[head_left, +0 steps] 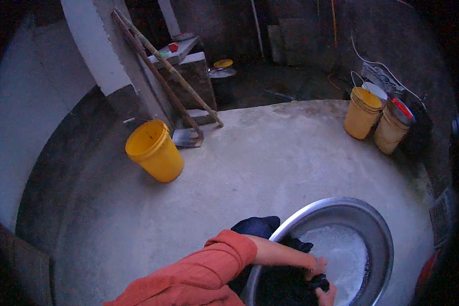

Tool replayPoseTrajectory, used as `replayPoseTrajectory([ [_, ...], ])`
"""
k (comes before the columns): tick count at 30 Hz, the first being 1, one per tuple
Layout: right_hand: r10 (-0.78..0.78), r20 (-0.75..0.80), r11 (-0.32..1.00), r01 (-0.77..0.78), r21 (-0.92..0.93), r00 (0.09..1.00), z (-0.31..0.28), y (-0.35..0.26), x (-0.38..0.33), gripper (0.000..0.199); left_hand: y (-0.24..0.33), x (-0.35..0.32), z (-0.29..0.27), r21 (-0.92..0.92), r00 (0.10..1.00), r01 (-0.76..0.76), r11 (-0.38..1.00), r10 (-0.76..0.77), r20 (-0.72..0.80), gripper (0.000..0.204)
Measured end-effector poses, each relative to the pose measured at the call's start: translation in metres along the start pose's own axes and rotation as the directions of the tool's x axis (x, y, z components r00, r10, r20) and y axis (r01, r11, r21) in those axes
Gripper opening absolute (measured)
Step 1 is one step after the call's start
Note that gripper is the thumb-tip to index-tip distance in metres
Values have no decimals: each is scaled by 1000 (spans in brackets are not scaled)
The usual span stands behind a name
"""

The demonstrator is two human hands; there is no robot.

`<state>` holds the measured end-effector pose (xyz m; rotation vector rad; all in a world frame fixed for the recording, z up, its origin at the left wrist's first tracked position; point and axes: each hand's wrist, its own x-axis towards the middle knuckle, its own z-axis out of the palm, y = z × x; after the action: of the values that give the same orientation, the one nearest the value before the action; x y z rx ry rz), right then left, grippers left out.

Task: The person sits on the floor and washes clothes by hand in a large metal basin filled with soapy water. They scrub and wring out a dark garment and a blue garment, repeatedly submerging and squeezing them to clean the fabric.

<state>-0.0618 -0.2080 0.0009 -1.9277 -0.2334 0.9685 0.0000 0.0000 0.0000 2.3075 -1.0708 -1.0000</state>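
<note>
Red sleeve point(188, 273), left grip point(316, 268), right grip point(327, 295), black cloth point(290, 285) between.

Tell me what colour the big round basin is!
Silvery grey. The basin shows best in the head view.

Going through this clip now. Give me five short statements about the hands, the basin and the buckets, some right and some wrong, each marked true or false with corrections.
1. The left hand and right hand are both within the rim of the metal basin. True.
2. The cloth at the hands is bright white. False: it is dark cloth.
3. The visible sleeve on the left arm is orange-red. True.
4. The yellow bucket nearest the shovel lies tipped on its side. False: the yellow bucket stands upright, beside the shovel.
5. The basin holds pale, foamy-looking liquid. True.
</note>
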Motion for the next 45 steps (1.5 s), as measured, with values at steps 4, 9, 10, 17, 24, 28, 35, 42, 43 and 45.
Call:
replayPoseTrajectory([
  [4, -76, -655, 992, 122, 25, 752, 8, -124, -49, 30, -40, -1, 19, -168, 925, -292, 941, 323, 202, 83],
  [9, -157, -939, 892, 453, -2, 305, -68, -197, -98, 42, -11, 10, -19, -77, 991, -130, 988, 132, 16, 41],
  [10, -55, -962, 975, 221, 6, 266, -86, -183, -103, 46, 0, 7, -33, 30, 996, -85, 996, 85, 3, 44],
  [17, 91, -815, 720, -604, -343, 572, -96, -77, -49, 83, -29, -15, -71, -260, 718, 344, 902, -431, -547, 39],
  [24, -67, -711, 838, -348, -421, 700, -60, 52, 27, 74, -24, 23, -27, 223, 969, 246, 943, -235, -74, 42],
  [28, -193, -672, 975, 63, -212, 715, -68, 63, 57, 22, -53, 39, 0, 230, 977, 212, 950, -207, -43, 37],
  [35, 60, -693, 742, -496, -450, 718, -54, -9, 35, 78, -24, 4, -18, 282, 979, 199, 939, -206, -8, 32],
  [42, 253, -537, 822, 114, 559, 804, -52, 30, 60, 37, 3, 29, -19, -179, 996, -69, 981, 79, 51, 74],
  [43, 245, -516, 685, 229, 692, 821, -49, -2, 46, 36, 27, 0, -30, -240, 991, -61, 969, 86, 98, 81],
  [45, 164, -466, 300, 406, 863, 870, -34, -105, 25, 36, 36, -28, -34, -333, 991, -34, 942, 76, 112, 93],
])
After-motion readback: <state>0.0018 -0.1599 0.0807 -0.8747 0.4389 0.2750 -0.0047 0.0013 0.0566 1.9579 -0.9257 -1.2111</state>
